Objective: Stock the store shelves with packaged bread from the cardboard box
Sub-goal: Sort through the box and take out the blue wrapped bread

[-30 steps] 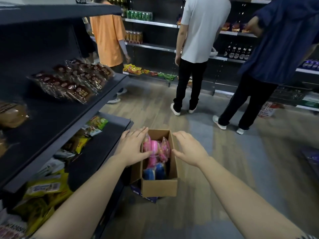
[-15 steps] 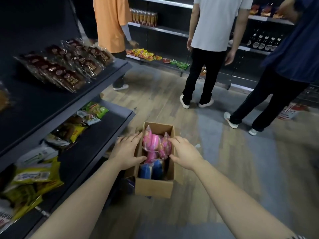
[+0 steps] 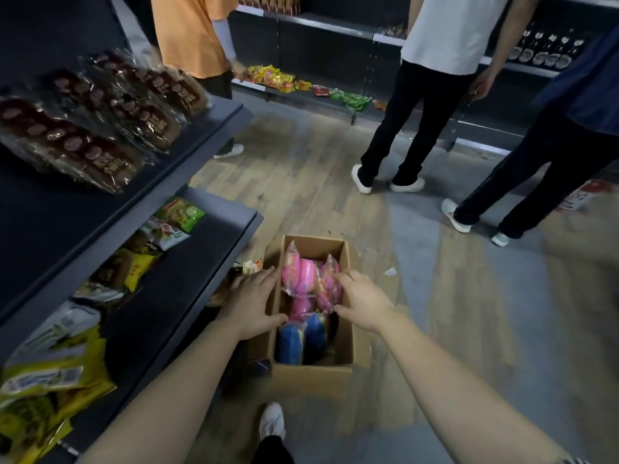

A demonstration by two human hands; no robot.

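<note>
Lowered, the flat left hand [image 3: 249, 304] is laid on the left edge of the cardboard box [image 3: 311, 376]; a pink bread pack [image 3: 298, 276] is gripped by the right hand [image 3: 363, 301]. Much is left.

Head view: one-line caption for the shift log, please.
Left hand braces the cardboard box on the floor; right hand curls onto a pink bread pack inside.

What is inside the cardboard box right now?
The cardboard box holds pink packages at its far end and blue packages at its near end. The right hand covers part of the pink ones; anything beneath the packs is hidden.
</note>
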